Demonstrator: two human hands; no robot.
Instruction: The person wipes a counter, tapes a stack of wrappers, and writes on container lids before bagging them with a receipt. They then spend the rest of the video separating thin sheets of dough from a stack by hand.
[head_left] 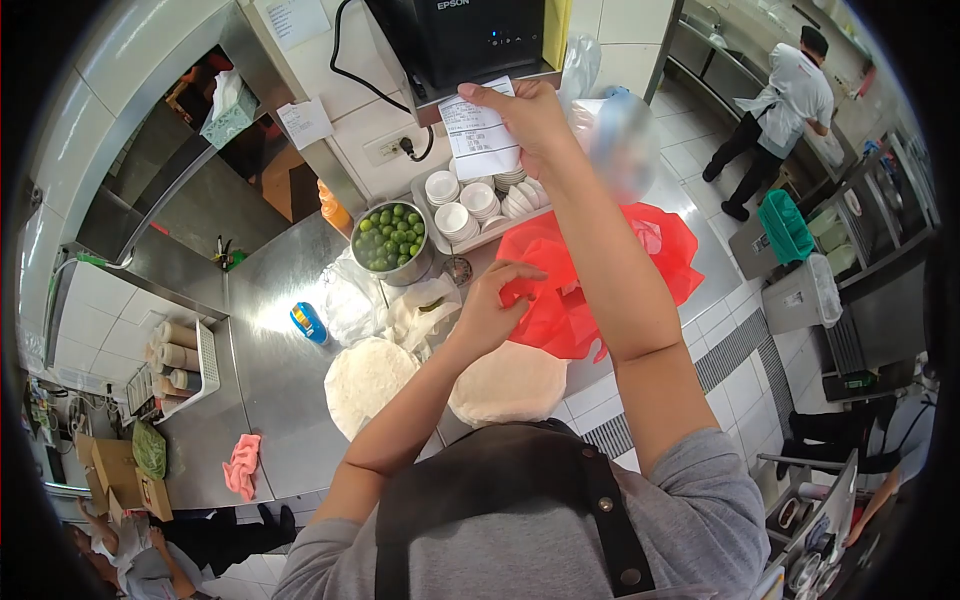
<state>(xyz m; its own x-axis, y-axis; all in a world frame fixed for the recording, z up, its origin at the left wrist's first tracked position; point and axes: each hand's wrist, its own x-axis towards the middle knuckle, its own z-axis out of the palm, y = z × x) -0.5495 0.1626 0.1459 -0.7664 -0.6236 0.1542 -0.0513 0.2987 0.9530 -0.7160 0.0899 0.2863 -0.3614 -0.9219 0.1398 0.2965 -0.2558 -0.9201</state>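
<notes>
In the head view my right hand is raised close below the black Epson printer. It pinches a printed paper receipt between thumb and fingers. Lower down, my left hand has loosely bent fingers spread apart, and they overlap the edge of a crumpled red plastic bag. Part of that bag lies hidden under my right forearm. Near my left wrist are a piece of clear plastic and a pale round item.
A metal pot of green limes stands beside a tray of stacked white dishes. A blue tape dispenser, another pale round item and a pink cloth lie on the steel counter. A person works at the far right.
</notes>
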